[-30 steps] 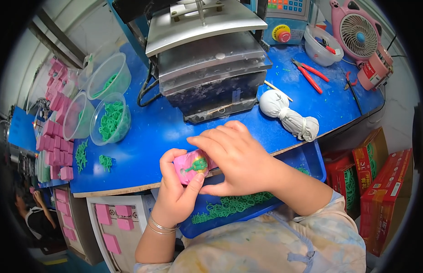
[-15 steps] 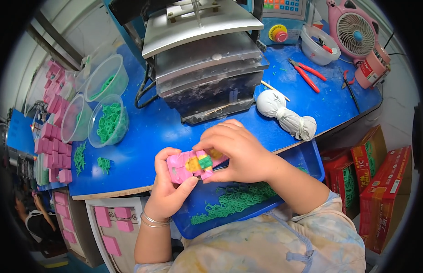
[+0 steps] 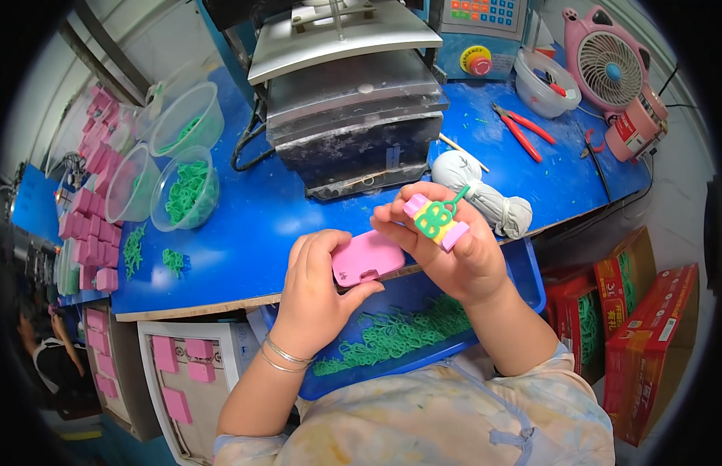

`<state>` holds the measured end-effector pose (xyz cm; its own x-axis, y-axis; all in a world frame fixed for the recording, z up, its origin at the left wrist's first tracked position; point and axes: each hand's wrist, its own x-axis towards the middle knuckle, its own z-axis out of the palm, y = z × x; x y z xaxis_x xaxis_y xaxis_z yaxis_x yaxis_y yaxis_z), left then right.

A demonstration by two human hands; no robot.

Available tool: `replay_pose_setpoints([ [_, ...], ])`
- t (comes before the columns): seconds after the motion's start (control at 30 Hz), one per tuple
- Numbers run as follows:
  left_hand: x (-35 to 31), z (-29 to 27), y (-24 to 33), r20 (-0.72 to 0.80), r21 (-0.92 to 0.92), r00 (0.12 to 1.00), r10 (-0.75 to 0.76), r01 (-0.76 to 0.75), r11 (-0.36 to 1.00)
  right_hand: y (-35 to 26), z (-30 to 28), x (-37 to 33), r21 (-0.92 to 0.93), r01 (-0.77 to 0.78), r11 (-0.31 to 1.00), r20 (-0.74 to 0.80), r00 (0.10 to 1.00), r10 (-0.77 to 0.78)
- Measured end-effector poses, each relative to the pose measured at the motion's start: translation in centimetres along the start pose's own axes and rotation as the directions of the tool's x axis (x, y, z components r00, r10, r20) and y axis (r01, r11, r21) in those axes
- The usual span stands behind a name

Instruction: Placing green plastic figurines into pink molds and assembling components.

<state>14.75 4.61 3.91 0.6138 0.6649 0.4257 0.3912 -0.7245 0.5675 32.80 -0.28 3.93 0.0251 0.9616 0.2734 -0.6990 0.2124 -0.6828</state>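
Observation:
My left hand [image 3: 305, 291] grips a smooth pink block [image 3: 370, 259] with rounded corners and a small notch at its lower edge. Just right of it, my right hand [image 3: 479, 260] is turned palm up, its fingers curled around a small pink-and-yellow mold insert [image 3: 441, 225]. A green letter-shaped rubber piece with a loop [image 3: 433, 220] lies across that insert. The two hands are apart, above the front edge of the blue table. Beneath them, a blue tray [image 3: 536, 287] holds a heap of green rubber pieces [image 3: 400, 334].
A press machine [image 3: 353, 147] stands ahead. Clear tubs [image 3: 186, 221] with green pieces and stacked pink blocks [image 3: 89, 225] are at left. To the right are a white cloth bundle [image 3: 477, 194], red-handled pliers [image 3: 524, 132], a pink fan [image 3: 610, 66] and red cartons [image 3: 648, 353].
My right hand has moved up and right, carrying the insert with the green piece away from the pink block. My left hand has turned the block so its smooth face shows.

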Motion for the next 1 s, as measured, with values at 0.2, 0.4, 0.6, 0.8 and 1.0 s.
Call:
replay_pose_setpoints([
  [0.2, -0.9, 0.3, -1.4, -0.316, 0.142, 0.949, 0.015, 0.032, 0.989, -0.4, -0.3, -1.2, 0.317, -0.143, 0.938, 0.153, 0.983, 0.098],
  [0.4, -1.3, 0.4, -3.4, -0.502, 0.062, 0.865, -0.019, 0.058, 0.996, 0.1, 0.6, -2.0, 0.231, -0.247, 0.941, 0.112, 0.968, 0.226],
  [0.6, -0.4, -0.7, -2.7, -0.230, 0.244, 0.965, -0.125, 0.181, 0.953, -0.4, 1.4, -2.2, 0.146, -0.312, 0.939, 0.109, 0.948, 0.298],
  [0.8, -2.5, -2.6, -0.7, -0.269, -0.112, 0.963, -0.021, -0.010, 0.994, 0.1, 2.4, -3.2, -0.144, -0.229, 0.963, 0.149, 0.957, 0.249],
  [1.0, -3.6, -2.6, 2.5, -0.041, -0.485, 0.988, -0.148, 0.110, 0.868, -0.1, 3.6, -4.0, -0.438, -0.083, 0.895, 0.235, 0.951, 0.203],
])
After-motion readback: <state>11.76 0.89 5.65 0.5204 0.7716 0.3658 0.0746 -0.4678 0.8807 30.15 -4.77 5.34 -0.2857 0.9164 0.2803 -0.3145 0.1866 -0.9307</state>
